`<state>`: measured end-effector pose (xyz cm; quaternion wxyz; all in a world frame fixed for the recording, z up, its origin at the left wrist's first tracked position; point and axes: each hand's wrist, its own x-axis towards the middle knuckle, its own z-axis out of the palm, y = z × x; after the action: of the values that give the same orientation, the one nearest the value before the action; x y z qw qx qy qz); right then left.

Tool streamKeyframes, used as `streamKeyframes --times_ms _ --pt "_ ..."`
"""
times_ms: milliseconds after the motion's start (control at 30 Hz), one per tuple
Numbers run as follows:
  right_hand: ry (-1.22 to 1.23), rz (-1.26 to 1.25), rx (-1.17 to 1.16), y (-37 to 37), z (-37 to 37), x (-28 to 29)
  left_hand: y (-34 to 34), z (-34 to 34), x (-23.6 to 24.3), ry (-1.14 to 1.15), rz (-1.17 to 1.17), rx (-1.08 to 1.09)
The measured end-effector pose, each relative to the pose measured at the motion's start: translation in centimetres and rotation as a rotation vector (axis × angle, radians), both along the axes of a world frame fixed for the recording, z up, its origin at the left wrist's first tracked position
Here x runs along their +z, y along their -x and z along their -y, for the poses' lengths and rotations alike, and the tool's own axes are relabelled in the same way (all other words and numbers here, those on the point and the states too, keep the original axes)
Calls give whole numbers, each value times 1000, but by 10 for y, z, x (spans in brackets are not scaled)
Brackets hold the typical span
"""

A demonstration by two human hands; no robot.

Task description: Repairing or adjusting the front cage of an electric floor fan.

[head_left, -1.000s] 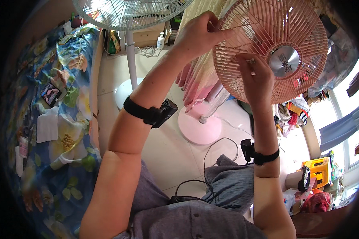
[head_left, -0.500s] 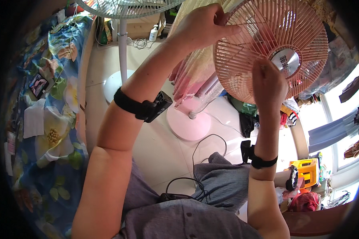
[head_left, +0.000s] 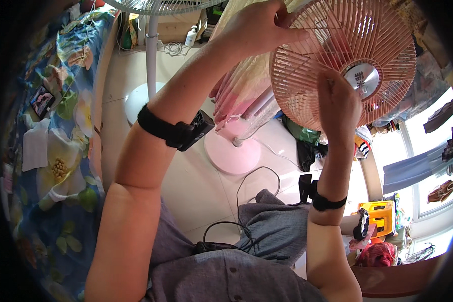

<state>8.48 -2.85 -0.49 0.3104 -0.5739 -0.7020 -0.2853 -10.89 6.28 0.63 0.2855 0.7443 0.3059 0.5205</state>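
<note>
Clasping the rim, the left hand's grip [head_left: 267,32] sets its thumb across the front and curls its fingers at the upper-left edge of a round, salmon-pink fan guard [head_left: 350,48] of thin radiating ribs. Near its centre, just left of a shiny silver metal disc [head_left: 366,80], the right hand [head_left: 340,105] bends inward with curled fingers; whether that grip pinches anything cannot be told, as the fingertips are hidden. Judging from the view, the guard is whole, with the disc seated in its middle, and handling of its front looks under way; how much is finished or left does not show. Its ribs seem smooth and stiff, probably plastic, beside soft, gathered yellow-and-pink cloth [head_left: 241,85] hanging to the guard's left. Below the guard lies a flat, pale-pink circular base [head_left: 232,153] on glossy cream floor tiles [head_left: 186,199]; well to its left spreads a rumpled blue floral sheet [head_left: 75,146], and to its lower right sits a yellow plastic crate [head_left: 382,214].
</note>
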Motion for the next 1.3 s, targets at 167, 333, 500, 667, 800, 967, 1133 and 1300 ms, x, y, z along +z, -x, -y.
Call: streamKeyframes --times_ms 167,333,500,667,800,967,1133,1300 --pt "-57 65 -107 6 4 0 -1 -1 -1 -52 -10 61" --pt "-52 89 -2 15 -5 -12 1 0 -3 -64 -10 45" --pt "-152 73 -22 10 -7 -10 2 6 4 -53 -11 12" --pt "-160 113 -28 17 -7 -13 -3 -1 -3 -49 39 -15" --pt "-114 74 -32 18 -6 -13 0 2 -2 -99 -8 20" --pt "-146 -22 120 10 -13 -17 -4 3 -1 -31 -2 25" --pt "-83 -162 264 8 -15 -22 0 13 3 -32 6 -14" --pt "-131 -323 353 -3 2 -6 1 6 -1 11 -18 -7"
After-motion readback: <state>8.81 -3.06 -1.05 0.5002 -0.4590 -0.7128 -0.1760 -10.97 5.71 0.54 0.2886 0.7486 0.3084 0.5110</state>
